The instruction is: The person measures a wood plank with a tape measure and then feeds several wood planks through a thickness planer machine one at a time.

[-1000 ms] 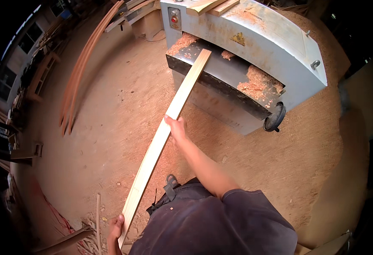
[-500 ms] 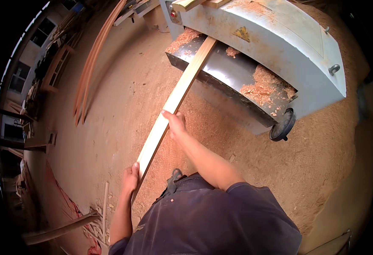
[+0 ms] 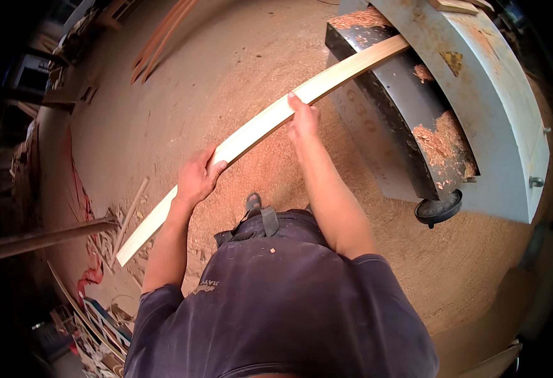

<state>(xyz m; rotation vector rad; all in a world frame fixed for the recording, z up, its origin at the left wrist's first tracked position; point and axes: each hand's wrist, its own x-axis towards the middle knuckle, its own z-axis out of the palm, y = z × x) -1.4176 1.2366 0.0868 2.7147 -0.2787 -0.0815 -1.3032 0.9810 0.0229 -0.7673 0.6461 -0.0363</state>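
Gripping a long pale board (image 3: 251, 129) running toward two o'clock: left hand (image 3: 196, 177) clasping mid-length, right hand (image 3: 303, 118) pressing atop, fingers probably curled; stiff, light-looking.

The board (image 3: 261, 126) was pale cream-yellow, plain and unmarked along its visible length. The machine (image 3: 491, 107) had a light grey-blue casing with rust-brown patches, and its flat bed (image 3: 402, 107) was black. Orange-brown sawdust heaps (image 3: 443, 138) lay on that bed. The floor (image 3: 226, 63) was tan, speckled throughout with sawdust. The shirt (image 3: 289, 296) was dark navy, dusted with pale flecks.
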